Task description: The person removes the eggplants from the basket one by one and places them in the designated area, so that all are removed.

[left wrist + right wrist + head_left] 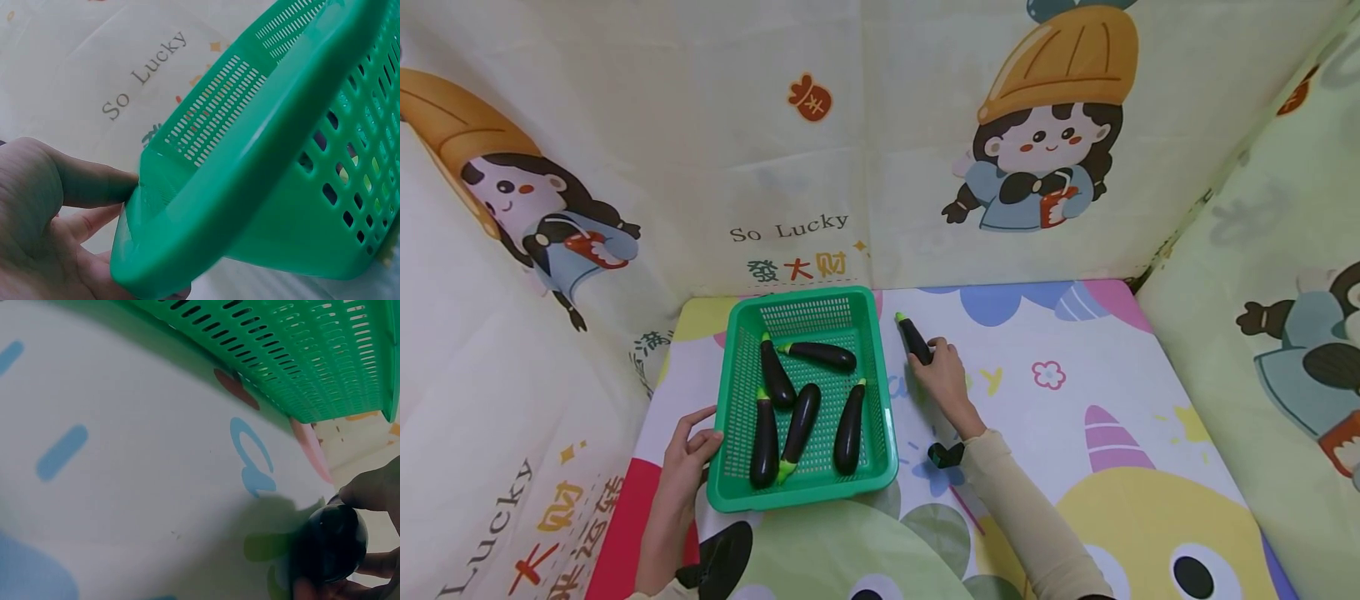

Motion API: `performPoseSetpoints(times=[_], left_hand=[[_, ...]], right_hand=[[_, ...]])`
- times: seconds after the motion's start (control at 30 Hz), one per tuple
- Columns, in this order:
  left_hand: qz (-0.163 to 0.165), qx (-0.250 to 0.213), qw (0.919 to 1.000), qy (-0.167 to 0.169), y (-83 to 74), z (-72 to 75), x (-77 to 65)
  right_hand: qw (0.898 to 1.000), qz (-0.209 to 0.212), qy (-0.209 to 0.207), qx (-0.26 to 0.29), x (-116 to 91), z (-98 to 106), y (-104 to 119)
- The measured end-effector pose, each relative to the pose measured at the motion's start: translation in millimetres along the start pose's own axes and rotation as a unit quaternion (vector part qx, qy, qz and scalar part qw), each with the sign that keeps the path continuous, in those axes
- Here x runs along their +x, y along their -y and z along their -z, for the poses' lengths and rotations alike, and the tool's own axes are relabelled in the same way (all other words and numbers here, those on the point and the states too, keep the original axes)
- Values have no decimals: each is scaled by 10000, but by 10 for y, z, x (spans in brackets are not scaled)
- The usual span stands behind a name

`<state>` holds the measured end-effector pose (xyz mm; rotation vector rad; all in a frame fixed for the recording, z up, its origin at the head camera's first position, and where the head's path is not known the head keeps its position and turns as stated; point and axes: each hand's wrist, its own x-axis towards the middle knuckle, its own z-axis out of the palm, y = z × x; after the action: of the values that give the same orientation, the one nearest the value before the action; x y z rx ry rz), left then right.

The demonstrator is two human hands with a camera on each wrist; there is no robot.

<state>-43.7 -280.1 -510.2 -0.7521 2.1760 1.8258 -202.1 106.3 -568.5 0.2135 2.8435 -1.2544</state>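
A green plastic basket (889,425) with perforated sides stands on the table, holding several dark purple eggplants (848,433) with green stem ends. At its left side my left hand (681,467) grips the rim; in the left wrist view the thumb and fingers pinch the basket's corner (187,256). To the right of the basket my right hand (946,383) holds another eggplant (914,340), its green tip pointing away from me. The right wrist view shows that eggplant's rounded dark end (340,540) between thumb and fingers, near the table surface.
A printed cloth (1000,400) with cartoon figures covers the table. Behind it and at both sides hang pale printed sheets (910,167), which close in the workspace. Dark wrist devices (946,455) show near both wrists.
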Motion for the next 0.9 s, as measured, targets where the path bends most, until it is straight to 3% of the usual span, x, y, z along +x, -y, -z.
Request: performPoseSetpoints(times=[0.3,0.67,0.9], left_hand=[[28,44,10000,65,2,8,-1],[-32,51,10000,28,2,-3,-1],[-49,64,10000,9,1,-6,-4]], right_hand=[[9999,-40,-89,-110,-4,-20,4],[9983,276,-384,-338,-67,-22,22],[9980,244,-273,-521,-70,-37,9]])
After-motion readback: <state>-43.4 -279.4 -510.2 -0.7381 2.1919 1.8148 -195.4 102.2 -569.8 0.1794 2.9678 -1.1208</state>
